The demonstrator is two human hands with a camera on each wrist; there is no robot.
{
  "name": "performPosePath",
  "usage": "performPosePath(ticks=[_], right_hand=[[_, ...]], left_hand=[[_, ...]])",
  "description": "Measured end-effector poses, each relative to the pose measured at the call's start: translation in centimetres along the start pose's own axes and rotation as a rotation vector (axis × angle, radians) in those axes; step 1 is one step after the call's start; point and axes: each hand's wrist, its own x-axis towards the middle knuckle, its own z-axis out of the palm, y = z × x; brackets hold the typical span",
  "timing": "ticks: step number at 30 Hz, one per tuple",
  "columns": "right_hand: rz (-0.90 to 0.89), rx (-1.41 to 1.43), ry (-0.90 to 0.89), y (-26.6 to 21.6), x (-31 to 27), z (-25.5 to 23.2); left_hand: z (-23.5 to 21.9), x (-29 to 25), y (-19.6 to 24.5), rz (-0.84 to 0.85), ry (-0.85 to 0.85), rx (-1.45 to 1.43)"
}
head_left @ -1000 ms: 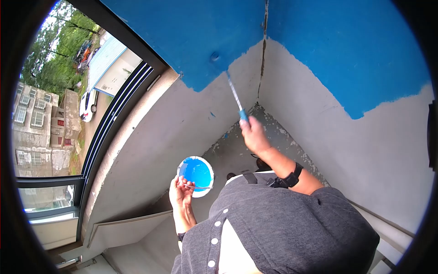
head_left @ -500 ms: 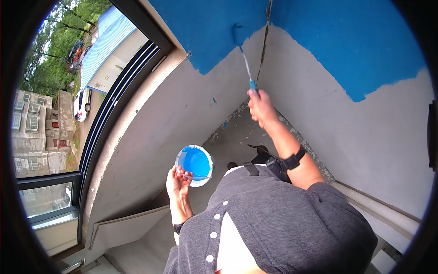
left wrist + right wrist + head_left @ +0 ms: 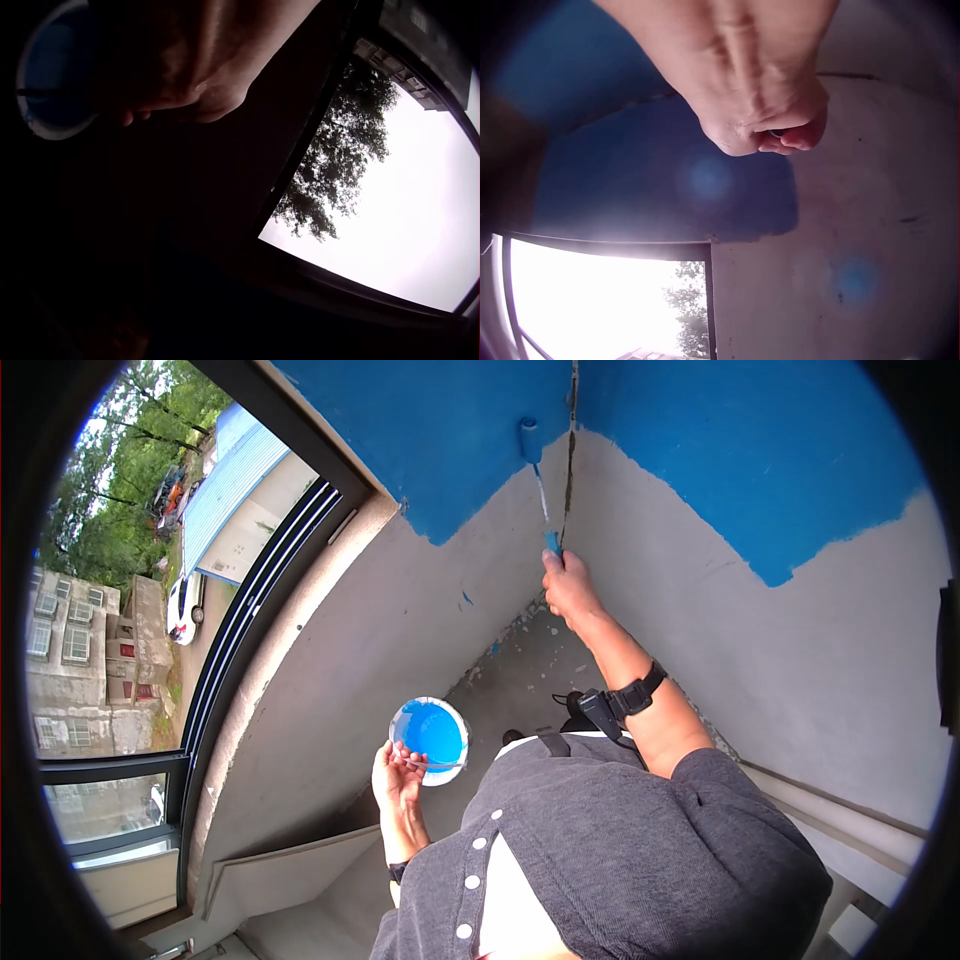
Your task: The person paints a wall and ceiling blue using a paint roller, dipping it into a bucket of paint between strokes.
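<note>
A small, round paint roller with a fuzzy-looking blue sleeve is up at the blue part of the left wall, close to the corner. I cannot tell if it presses on the wall. A thin, straight, pale rod goes down from it to a short blue handle. The smooth blue paint covers the top of both walls, and its bottom edge is wavy and uneven. Below it, the bare pale gray wall looks dull, with small marks and a few blue spots. A dark, rough crack runs down the corner where the two walls meet. The gray floor has pale, flaky bits along the wall. A round white bucket with a messy rim hangs low, near the left wall, with shiny wet blue paint inside. A thin, pale bucket handle goes across its open top. The right hand is wrapped tight around the blue handle, with the arm stretched out and a black strap on it. The left hand has its fingers bent around the thin bucket handle, right at the side of the bucket. The left wrist view is very dark, but the bucket shows there too.
</note>
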Motion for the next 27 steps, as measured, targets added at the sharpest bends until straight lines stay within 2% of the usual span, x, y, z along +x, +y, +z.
performPosePath(ticks=[1, 2, 3, 4, 5, 7, 9, 11, 14, 17, 19, 22, 25, 27], right_hand=[[-0.101, -0.113, 0.039, 1.8, 0.4, 0.3], [-0.126, -0.305, 0.068, 2.3, -1.2, 0.9], [-0.174, -0.353, 0.028, 3.0, -3.3, 1.4], [-0.301, -0.419, 0.005, 4.1, -5.0, 1.8], [-0.359, -0.361, -0.015, 5.9, -5.6, 2.1], [-0.264, -0.412, 0.001, 4.5, -4.8, 0.6], [-0.378, -0.477, 0.149, 2.0, -2.4, -1.1], [-0.394, -0.508, 0.184, -0.2, 0.4, -2.5], [-0.441, -0.550, 0.193, 0.4, 0.2, -2.6], [-0.464, -0.582, 0.082, 4.2, -2.0, -1.9], [-0.456, -0.613, 0.093, 3.2, -1.9, -2.2], [-0.575, -0.536, 0.229, -0.2, 1.8, -3.9], [-0.559, -0.535, 0.208, -2.1, 2.7, -4.6], [-0.561, -0.555, 0.175, -0.4, 0.9, -3.8]], left_hand=[[0.3, -0.1, -0.2, 0.005, 0.020, 0.000], [0.6, -0.1, -0.4, 0.000, 0.031, -0.010], [0.9, -0.2, -0.6, -0.005, 0.044, -0.020], [1.3, -0.1, -0.9, 0.001, 0.038, -0.021], [1.4, 0.0, -0.9, 0.003, 0.027, -0.015], [1.9, -0.1, -0.9, 0.010, 0.018, -0.004], [2.6, -0.5, -1.0, 0.018, 0.046, 0.008], [2.2, 0.1, -1.5, 0.017, 0.008, -0.003], [2.8, 0.0, -2.2, 0.000, 0.026, 0.002], [4.3, -0.4, -2.5, -0.003, 0.041, 0.014], [5.0, -1.0, -2.5, 0.009, 0.047, 0.018], [5.3, -0.9, -2.6, 0.012, 0.043, 0.010], [5.2, -0.4, -3.5, 0.000, 0.034, 0.010], [5.4, 0.0, -3.8, 0.001, 0.029, 0.017]])
